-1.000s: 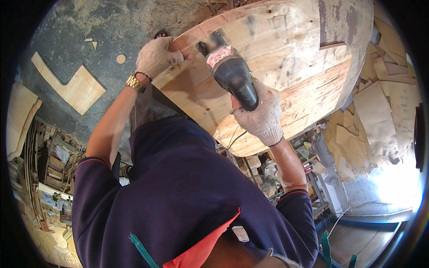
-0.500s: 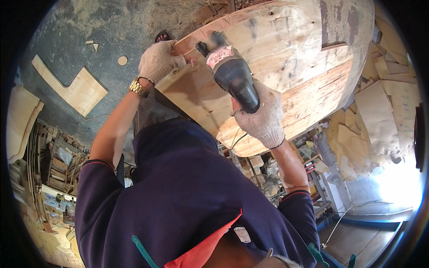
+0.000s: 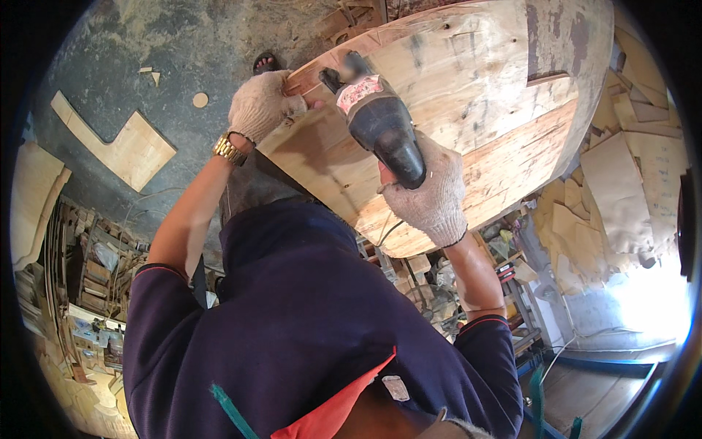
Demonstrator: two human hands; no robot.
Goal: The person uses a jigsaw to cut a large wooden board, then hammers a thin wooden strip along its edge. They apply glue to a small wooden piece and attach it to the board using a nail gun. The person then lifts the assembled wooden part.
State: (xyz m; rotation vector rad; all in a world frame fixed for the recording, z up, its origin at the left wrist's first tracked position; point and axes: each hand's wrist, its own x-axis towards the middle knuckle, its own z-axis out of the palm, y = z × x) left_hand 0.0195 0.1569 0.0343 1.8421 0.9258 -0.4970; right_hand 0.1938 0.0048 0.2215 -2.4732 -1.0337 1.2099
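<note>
My right hand (image 3: 431, 192), in a knitted off-white work glove, is wrapped round the rear of a black corded power tool (image 3: 382, 124) that looks like an angle grinder. A worn red-and-white label sits near its blurred grey head. The tool lies over a large curved wooden board (image 3: 468, 80); its working end is hidden beneath it. My left hand (image 3: 257, 108), gloved too, with a gold watch (image 3: 229, 148) at the wrist, grips the board's left edge, thumb on the top face. Its other fingers are mostly hidden.
An L-shaped plywood offcut (image 3: 135, 150) and a small wooden disc (image 3: 200, 99) lie on the grey floor (image 3: 95, 80) to the left. Many thin sheet pieces (image 3: 621, 175) are stacked at the right. A sandalled foot (image 3: 266, 63) shows beyond my left hand.
My left hand has shifted slightly up and right along the board's edge. The power tool and my right hand have barely moved.
</note>
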